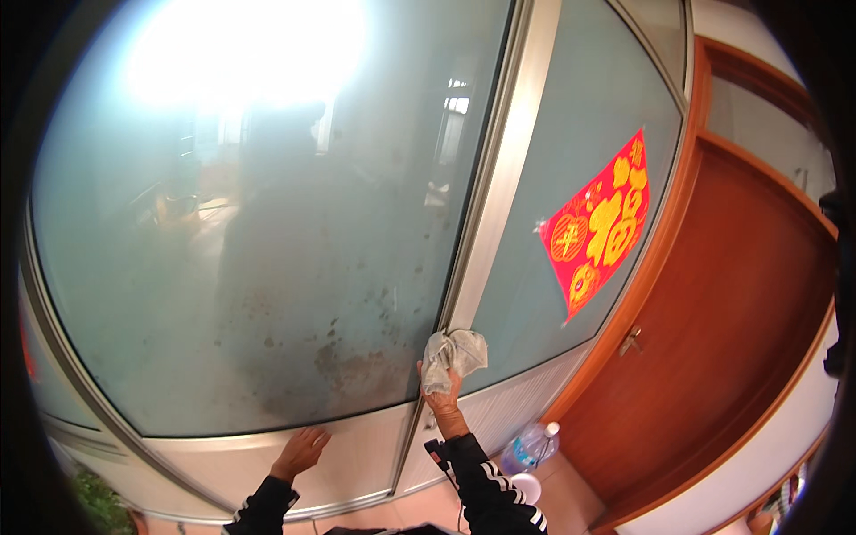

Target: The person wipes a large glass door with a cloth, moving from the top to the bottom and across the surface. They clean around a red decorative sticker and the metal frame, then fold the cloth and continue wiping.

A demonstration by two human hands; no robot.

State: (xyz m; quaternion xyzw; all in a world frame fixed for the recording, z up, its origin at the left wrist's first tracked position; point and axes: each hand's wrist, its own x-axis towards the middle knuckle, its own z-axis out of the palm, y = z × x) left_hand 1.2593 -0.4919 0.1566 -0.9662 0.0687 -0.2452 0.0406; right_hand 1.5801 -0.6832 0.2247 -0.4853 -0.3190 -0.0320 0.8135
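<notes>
My right hand [439, 394] holds a crumpled pale grey cloth [456, 358] against the metal frame [498, 180] between two frosted glass panels, near the lower corner. The cloth hides part of the fingers. Lower and to the left, my left hand [302, 453] rests with empty fingers on the metal rail just under the large glass panel [281, 321]. Dark smudges and spots mark the lower part of that panel, and a bright reflection fills its top.
A red and gold paper decoration [598, 231] hangs on the right panel. Beyond it stands a brown wooden door [729, 287] with a metal handle [630, 341]. A large plastic water bottle [528, 449] and a pale round container [526, 489] are on the tiled floor. A green plant [100, 501] is at lower left.
</notes>
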